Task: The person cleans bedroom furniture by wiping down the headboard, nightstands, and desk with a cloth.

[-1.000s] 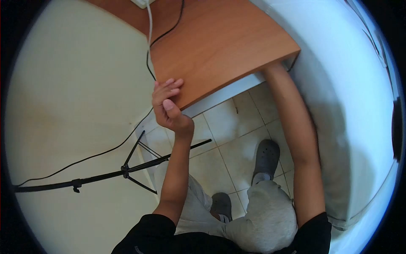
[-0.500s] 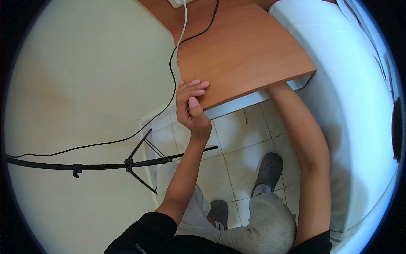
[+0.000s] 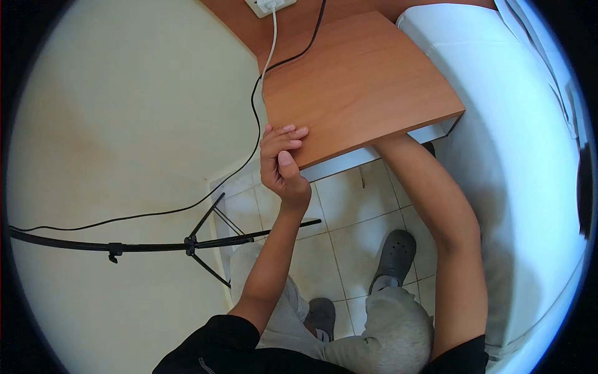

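Note:
A brown wooden bedside tabletop sits ahead of me, with a white front panel beneath its near edge. At its near left corner rests my left hand, fingers loosely extended over the surface and thumb raised beside them; nothing is held. My right forearm reaches under the near edge toward the white panel. The tabletop hides my right hand, so neither its fingers nor anything in them can be seen.
A white-covered mattress borders the right side. Black and white cables cross the tabletop's left edge, the white one plugged into a wall socket. A black tripod stand stands by the left wall. Grey clogs are on the tiled floor.
My right forearm has shifted left under the tabletop edge. The whole view has dropped slightly, showing more of the socket. My left hand stays at the corner.

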The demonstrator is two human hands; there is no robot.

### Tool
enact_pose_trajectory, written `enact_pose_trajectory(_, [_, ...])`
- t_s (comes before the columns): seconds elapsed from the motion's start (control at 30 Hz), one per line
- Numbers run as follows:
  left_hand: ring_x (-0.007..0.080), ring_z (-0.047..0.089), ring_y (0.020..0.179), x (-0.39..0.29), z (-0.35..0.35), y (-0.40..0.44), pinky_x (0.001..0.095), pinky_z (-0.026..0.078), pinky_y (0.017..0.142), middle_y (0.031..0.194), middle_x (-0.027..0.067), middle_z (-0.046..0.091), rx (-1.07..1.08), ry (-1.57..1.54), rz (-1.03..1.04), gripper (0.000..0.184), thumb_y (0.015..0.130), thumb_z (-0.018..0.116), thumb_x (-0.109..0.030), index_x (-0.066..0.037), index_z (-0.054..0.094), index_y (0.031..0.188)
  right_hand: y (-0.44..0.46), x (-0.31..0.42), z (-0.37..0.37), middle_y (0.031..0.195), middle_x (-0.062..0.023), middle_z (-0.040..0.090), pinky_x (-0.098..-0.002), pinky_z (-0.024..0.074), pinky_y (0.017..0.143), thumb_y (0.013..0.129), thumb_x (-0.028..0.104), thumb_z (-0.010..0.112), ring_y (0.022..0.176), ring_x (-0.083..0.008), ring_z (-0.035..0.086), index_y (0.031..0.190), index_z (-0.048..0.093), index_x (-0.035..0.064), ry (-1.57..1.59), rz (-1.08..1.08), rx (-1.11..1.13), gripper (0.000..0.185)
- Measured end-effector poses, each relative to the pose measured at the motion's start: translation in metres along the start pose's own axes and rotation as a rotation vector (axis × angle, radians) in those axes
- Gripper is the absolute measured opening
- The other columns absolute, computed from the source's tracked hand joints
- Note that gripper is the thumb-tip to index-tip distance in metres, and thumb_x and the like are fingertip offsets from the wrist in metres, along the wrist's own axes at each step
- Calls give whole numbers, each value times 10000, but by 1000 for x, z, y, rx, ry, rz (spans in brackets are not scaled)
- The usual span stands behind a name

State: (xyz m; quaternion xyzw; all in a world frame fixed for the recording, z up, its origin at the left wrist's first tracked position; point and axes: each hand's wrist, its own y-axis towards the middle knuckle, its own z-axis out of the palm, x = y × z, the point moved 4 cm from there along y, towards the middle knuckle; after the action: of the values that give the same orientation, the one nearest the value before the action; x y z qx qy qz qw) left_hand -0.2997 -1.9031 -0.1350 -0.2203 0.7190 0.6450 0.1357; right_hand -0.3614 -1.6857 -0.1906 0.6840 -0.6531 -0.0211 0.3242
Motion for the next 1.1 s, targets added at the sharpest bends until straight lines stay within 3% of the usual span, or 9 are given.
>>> enact_pose_trajectory(0.27, [292,671,1177,-3,2,-1,585,309,1261,1054,156,774,25,41,0,233,1043,381,-158,-50,586,1020,-4,25,-2,1418,-159,643,-474,496,1083,1054,333,567,1311,-332,608,1410,638,116,40,-62,62,423])
enact_pose_trajectory(0.5, [290,677,1163,1,2,-2,588,311,1262,1055,160,776,19,35,13,242,1046,366,-159,-52,582,1035,-45,83,-23,1412,-162,643,-472,497,1079,1059,327,558,1302,-333,612,1410,637,119,103,-317,199,415])
enact_pose_trajectory(0.53, [289,678,1160,1,0,-2,587,313,1261,1055,160,776,19,32,14,242,1046,365,-161,-53,582,1035,-52,89,-23,1299,-192,716,-473,529,1022,1031,276,621,1215,-340,670,1340,696,101,77,-391,169,362])
enact_pose_trajectory(0.63, [288,681,1156,1,1,-2,584,316,1261,1050,161,778,16,23,16,238,1043,369,-168,-55,578,1033,-77,92,-48,1130,-206,750,-478,547,938,965,154,662,1061,-384,707,1177,746,43,184,-416,101,254])
enact_pose_trajectory(0.73, [289,684,1154,2,-2,0,585,317,1260,1046,162,779,17,20,23,232,1041,374,-174,-56,574,1029,-82,73,-76,1117,-206,743,-492,554,903,925,99,665,1043,-395,702,1097,744,6,619,-299,350,211])
enact_pose_trajectory(0.83, [290,686,1153,3,-2,-3,588,315,1260,1043,168,779,3,15,26,226,1039,377,-178,-58,569,1027,-77,47,-76,1094,-212,747,-482,559,907,932,102,663,1058,-396,704,1058,756,0,196,-113,134,188])
enact_pose_trajectory(0.93, [293,685,1155,6,-1,-3,590,312,1261,1037,175,780,-9,4,37,222,1036,374,-175,-60,565,1029,-75,60,-68,1085,-219,750,-476,557,926,947,96,658,1068,-405,697,1090,756,0,49,-74,120,198])
enact_pose_trajectory(1.03, [297,683,1159,7,-2,-4,590,309,1262,1029,180,780,-11,-14,39,227,1035,368,-177,-60,562,1035,-80,94,-45,1053,-218,754,-471,560,921,937,86,670,1064,-408,696,1100,758,8,260,-348,98,201])
enact_pose_trajectory(1.1, [300,681,1162,8,-1,-2,591,307,1263,1031,182,779,-3,-27,42,233,1035,364,-184,-60,561,1037,-82,79,-51,1051,-216,749,-470,563,906,914,61,665,1057,-415,695,1098,754,14,436,-315,293,210])
